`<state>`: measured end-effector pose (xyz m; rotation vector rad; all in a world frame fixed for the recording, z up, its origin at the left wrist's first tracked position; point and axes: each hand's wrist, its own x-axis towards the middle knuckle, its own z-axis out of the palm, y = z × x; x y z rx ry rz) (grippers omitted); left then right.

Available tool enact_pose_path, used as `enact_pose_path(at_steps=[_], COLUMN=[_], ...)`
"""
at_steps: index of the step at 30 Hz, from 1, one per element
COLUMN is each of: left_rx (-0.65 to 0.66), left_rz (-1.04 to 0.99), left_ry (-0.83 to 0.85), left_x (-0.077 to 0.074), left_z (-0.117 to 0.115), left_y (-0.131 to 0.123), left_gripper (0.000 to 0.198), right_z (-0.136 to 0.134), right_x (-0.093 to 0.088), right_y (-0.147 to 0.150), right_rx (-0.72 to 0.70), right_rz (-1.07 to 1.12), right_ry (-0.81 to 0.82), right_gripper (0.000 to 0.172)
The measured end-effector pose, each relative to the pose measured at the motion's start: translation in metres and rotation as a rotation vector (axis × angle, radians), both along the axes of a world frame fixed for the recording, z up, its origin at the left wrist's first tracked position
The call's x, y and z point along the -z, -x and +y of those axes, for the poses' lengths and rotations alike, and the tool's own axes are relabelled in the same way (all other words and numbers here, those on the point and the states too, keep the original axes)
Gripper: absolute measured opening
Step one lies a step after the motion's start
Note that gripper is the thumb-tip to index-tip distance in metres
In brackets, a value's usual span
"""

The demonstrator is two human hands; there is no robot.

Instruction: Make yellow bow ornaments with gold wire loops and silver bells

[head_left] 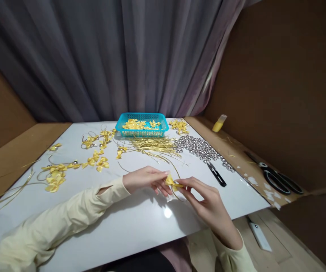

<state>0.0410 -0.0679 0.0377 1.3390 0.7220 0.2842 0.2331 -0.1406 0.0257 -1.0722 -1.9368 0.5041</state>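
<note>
A small yellow ribbon bow [169, 180] with a gold cord [176, 169] is held between both hands above the white tabletop's near half. My right hand [205, 196] pinches its right side between thumb and fingers. At its left end, my left hand [147, 179] grips it with the thumb on top and the fingers under it. The cord bends up behind the bow and shows again below it. Where it is fastened is hidden by my fingertips.
Behind stands a blue basket [118, 127] of yellow bows. Gold cords [153, 145], silver beads [195, 146] and black thread snips [216, 173] lie in front. Finished-looking bows with cords [55, 177] are at left. Scissors [276, 179] and a yellow bottle [219, 124] rest on the right-hand cardboard.
</note>
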Motion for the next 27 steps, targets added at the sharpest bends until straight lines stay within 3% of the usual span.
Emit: enact_pose_path(at_steps=[7,13,19,24,27], left_rx=[-0.010,-0.063,-0.083,-0.085,-0.096], left_rz=[-0.005,0.058,0.078,0.090,0.130], left_ry=[-0.017,-0.069,-0.144,-0.221,-0.147], left_x=[-0.008,-0.014,-0.017,-0.021,-0.021], left_z=[-0.006,-0.009,-0.012,-0.015,-0.013], left_y=[0.003,0.002,0.002,0.004,0.005], left_gripper=[0.038,0.032,0.026,0.034,0.046], right_z=[-0.006,-0.006,-0.004,-0.005,-0.007], right_x=[-0.002,-0.003,-0.002,-0.002,-0.003], right_y=[0.010,0.016,0.020,0.020,0.018], right_rx=[0.021,-0.053,-0.027,-0.039,-0.050], right_rz=[0.078,0.227,0.267,0.264,0.249], right_ry=[0.135,0.325,0.383,0.383,0.373], right_gripper=[0.015,0.018,0.016,0.014,0.014])
